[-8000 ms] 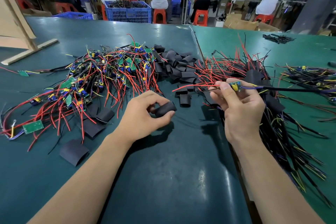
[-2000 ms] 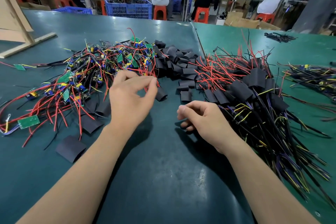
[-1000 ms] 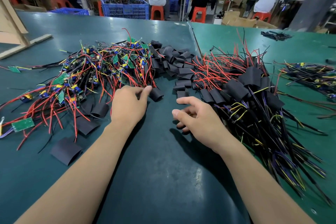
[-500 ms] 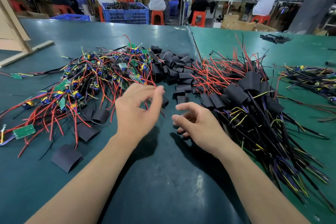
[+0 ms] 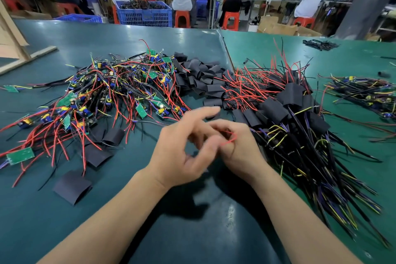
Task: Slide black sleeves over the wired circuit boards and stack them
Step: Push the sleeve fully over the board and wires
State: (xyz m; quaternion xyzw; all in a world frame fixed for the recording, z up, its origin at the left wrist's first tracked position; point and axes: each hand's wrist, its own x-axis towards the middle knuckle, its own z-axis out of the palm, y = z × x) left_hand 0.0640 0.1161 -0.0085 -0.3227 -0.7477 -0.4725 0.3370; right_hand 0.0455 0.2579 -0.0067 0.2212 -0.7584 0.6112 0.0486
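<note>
Gathering thin red wire (image 5: 229, 140) of one board | pinched where blurred left hand (image 5: 188, 152) meets right hand (image 5: 235, 148), above dark green table (image 5: 192, 231) | left forefinger stretched out | right fingers curled, contents hidden | flat black sleeves (image 5: 201, 79) behind, sleeved stack (image 5: 285, 109) right | advice: free wires from tangled unsleeved boards (image 5: 111, 96) before threading.

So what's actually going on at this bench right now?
A person is sleeving wired circuit boards at a green-topped table. Both hands meet at the middle: the right hand holds a thin red wire, and the blurred left hand reaches in beside it. A tangle of unsleeved green boards lies left, loose black sleeves behind, and the sleeved stack right.
</note>
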